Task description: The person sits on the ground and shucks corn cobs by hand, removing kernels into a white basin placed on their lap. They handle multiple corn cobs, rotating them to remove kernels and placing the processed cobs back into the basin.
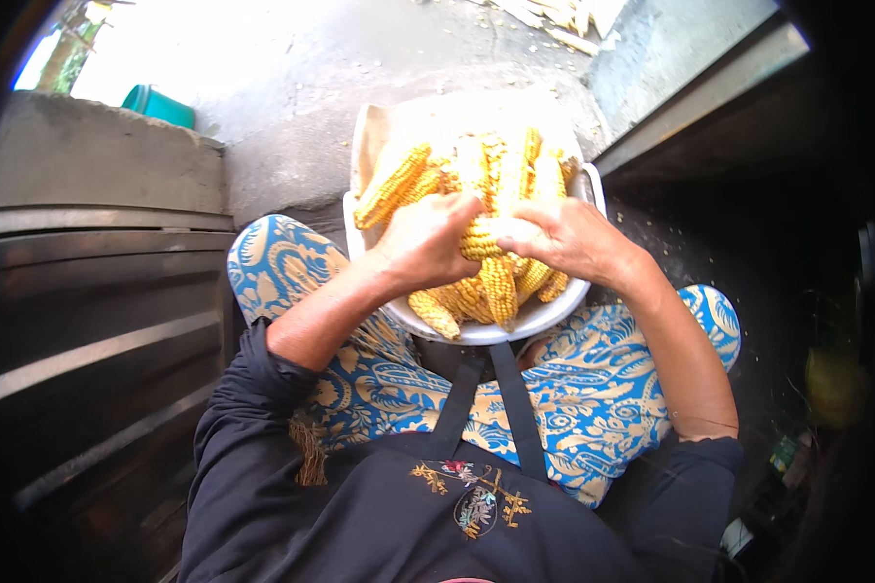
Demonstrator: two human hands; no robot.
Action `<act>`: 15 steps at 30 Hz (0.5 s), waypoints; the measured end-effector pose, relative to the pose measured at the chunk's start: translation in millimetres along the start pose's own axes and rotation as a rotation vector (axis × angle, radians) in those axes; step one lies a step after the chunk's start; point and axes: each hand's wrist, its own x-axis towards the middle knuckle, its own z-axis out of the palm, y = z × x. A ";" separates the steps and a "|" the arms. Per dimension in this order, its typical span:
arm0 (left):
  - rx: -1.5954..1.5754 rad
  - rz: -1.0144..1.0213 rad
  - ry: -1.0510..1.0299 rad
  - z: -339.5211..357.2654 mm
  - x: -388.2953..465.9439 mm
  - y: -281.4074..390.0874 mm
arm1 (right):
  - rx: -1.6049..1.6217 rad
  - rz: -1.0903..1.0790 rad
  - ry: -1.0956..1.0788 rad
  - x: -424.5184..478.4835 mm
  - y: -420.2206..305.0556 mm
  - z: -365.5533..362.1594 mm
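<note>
Both of my hands close around one ear of yellow corn (pixel 480 239), held crosswise over a white plastic basin (pixel 474 337). My left hand (pixel 432 239) grips its left end, and my right hand (pixel 558 232) has the right end, with the thumb pressed on the kernels. Beneath and beyond them, several husked corn cobs (pixel 394 184) fill the basin, some lying lengthwise and pointing away from me. One cob (pixel 434 313) rests against the near rim. Loose kernels under the cobs are hard to make out in the glare.
The basin stands between my bent knees in patterned trousers (pixel 590 408). Dark slatted panels (pixel 102 321) flank me on the left below a concrete ledge (pixel 95 157). A teal bucket (pixel 159 106) is beyond it. Pale husks or cobs (pixel 554 18) and scattered kernels lie on the floor ahead.
</note>
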 end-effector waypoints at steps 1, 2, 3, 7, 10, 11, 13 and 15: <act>0.028 0.019 -0.014 0.7 -1.4 0.4 | 0.010 0.050 -0.087 -2.1 -2.1 2.6; 0.050 0.104 0.010 2.8 -3.0 -3.2 | -0.010 0.071 -0.150 -2.5 -6.9 2.6; 0.066 0.193 0.024 6.2 -4.4 -4.7 | -0.027 0.102 -0.215 -5.1 -9.8 3.3; 0.006 0.216 0.039 9.6 -12.1 -5.2 | -0.027 -0.029 -0.150 -7.4 -10.8 17.1; -0.008 0.193 0.003 6.2 -13.4 -5.8 | -0.001 -0.031 -0.139 -6.8 -13.6 18.2; -0.008 0.172 -0.022 5.4 -14.0 -5.5 | 0.018 -0.033 -0.148 -5.5 -8.4 21.4; -0.002 0.166 -0.006 9.3 -15.1 -7.2 | 0.200 -0.012 -0.102 -5.3 -4.6 25.8; 0.027 0.170 0.037 10.7 -13.4 -6.5 | 0.292 -0.039 -0.089 -0.2 3.1 22.6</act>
